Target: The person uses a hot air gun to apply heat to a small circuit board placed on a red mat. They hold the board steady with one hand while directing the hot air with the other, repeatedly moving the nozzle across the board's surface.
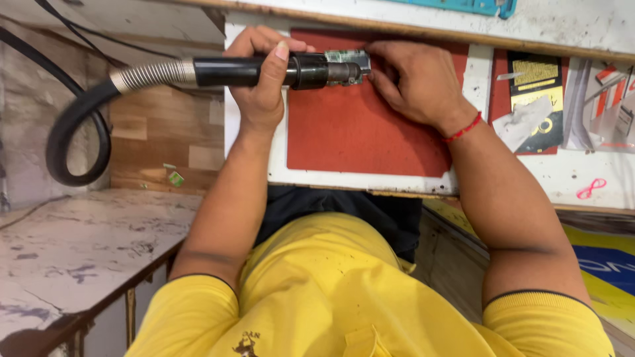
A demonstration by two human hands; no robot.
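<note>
Black hot-air wand [251, 71] over a red mat [357, 125]; yellow shirt [331, 297].

A worn white workbench [582, 173]; a marbled side counter [79, 258] left; patchy wooden wall panels [159, 132] behind it.

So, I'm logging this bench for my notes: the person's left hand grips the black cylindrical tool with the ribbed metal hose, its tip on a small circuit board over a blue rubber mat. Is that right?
Not quite: the mat is red, not blue. The head view shows the left hand gripping the black cylindrical tool with the ribbed metal hose, its tip at the small circuit board over the red rubber mat.
</note>
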